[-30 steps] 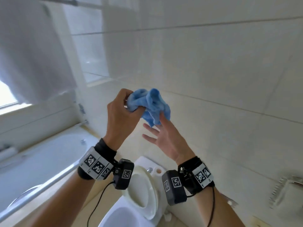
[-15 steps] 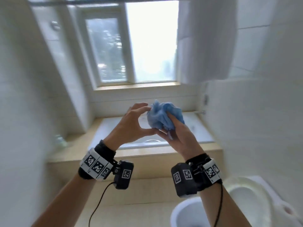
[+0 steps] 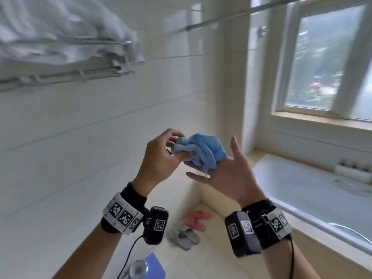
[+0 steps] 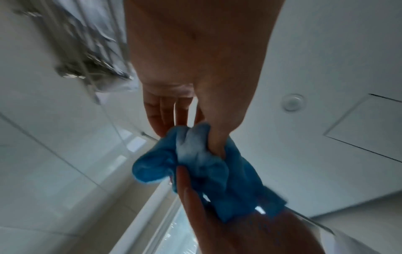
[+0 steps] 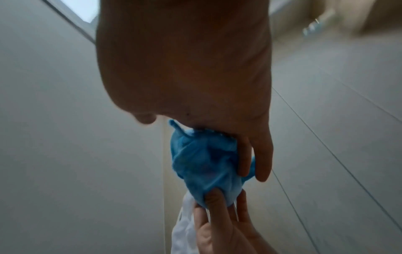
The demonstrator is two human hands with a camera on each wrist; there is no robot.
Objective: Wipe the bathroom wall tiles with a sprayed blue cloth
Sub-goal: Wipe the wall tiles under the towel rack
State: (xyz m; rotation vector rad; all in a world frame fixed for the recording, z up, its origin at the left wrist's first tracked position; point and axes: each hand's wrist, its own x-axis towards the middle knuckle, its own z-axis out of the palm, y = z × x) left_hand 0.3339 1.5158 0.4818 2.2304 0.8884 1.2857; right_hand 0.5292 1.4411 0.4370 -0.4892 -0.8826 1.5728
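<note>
Right now your left hand (image 3: 161,158) pinches one end of the bunched blue cloth (image 3: 203,152) in mid-air, clear of the wall tiles (image 3: 80,137). Your right hand (image 3: 227,176) lies beneath it, fingers (image 5: 254,154) seemingly loose against the fabric, thumb apart.

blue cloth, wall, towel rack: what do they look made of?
Blue cloth: soft, fuzzy fabric, likely microfibre; it bunches into limp folds between both hands. Wall: glazed ceramic tile by the look, glossy white with thin grout lines and reflections. Towel rack: probably polished metal; thin, shiny silver bars.
</note>
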